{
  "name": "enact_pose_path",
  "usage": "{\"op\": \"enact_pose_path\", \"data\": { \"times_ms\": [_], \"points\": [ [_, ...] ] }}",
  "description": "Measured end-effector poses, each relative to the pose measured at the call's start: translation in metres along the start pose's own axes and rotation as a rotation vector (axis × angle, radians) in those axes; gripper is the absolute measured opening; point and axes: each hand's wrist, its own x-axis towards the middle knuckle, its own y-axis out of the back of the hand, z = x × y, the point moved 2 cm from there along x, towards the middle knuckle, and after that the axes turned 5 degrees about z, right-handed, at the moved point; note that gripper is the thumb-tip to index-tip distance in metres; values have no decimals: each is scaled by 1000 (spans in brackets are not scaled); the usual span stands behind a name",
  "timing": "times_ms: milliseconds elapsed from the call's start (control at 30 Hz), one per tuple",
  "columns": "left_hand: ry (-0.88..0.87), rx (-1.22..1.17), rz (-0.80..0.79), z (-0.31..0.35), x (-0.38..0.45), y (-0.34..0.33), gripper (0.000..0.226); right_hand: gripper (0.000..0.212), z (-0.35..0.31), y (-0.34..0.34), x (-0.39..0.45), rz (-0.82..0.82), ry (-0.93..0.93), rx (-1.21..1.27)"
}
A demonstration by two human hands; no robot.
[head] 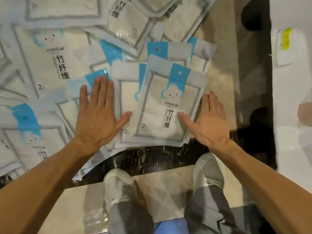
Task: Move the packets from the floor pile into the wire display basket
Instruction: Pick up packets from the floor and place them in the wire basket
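A pile of flat white-and-grey packets point(55, 68) with blue headers and a cloud face covers the floor ahead and to the left. A small stack of these packets point(162, 105) lies directly before me. My left hand point(98, 112) lies flat with straight fingers on packets left of the stack, its thumb touching the stack's left edge. My right hand point(207, 119) is flat at the stack's right edge, with the thumb resting on the top packet. No wire basket is in view.
My two feet in grey shoes point(118, 184) stand on the beige tiled floor point(162, 191) just behind a dark marble strip point(152, 159). A white surface point(290, 73) with a yellow-marked label runs along the right side.
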Motion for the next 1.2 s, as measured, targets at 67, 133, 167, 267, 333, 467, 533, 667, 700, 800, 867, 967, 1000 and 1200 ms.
{"op": "enact_pose_path", "data": {
  "times_ms": [67, 133, 167, 267, 333, 467, 533, 667, 700, 800, 867, 967, 1000, 1200],
  "points": [
    [-14, 12, 23, 0, -1, -14, 101, 122, -3, -23, 0, -39, -56, 114],
    [-25, 23, 36, 0, 0, -22, 106, 120, -6, -37, -1, -14, -85, 239],
    [-28, 30, 37, 0, 0, -24, 107, 118, -6, -41, 0, 10, -90, 289],
    [-51, 47, 39, 0, 0, -27, 107, 110, -4, -46, 1, 42, -142, 422],
    [-58, -1, 65, -1, -1, -24, 105, 103, 0, -47, 2, 81, -176, 519],
    [3, -261, 151, 2, -2, -11, 89, 84, 9, -42, 5, 135, -243, 673],
    [80, -404, 181, 3, 0, -4, 78, 74, 11, -35, 5, 130, -285, 735],
    [262, -593, 183, 12, 1, 14, 55, 65, 16, -20, 6, 143, -315, 854],
    [305, -656, 167, 15, 1, 21, 49, 55, 17, -14, 7, 144, -329, 900],
    [475, -975, 81, 20, -2, 44, 28, 30, 17, 10, 8, 76, -357, 1092],
    [541, -1146, 58, 17, -5, 60, 25, 29, 16, 30, 6, 15, -356, 1217],
    [612, -1187, 77, 5, -10, 87, 22, 36, 10, 64, 2, -19, -333, 1289],
    [643, -1185, 90, 0, -12, 96, 23, 36, 5, 78, 0, -26, -325, 1305],
    [809, -1421, 162, -34, -20, 177, 26, 32, -28, 177, -12, -70, -295, 1311]
  ]
}}
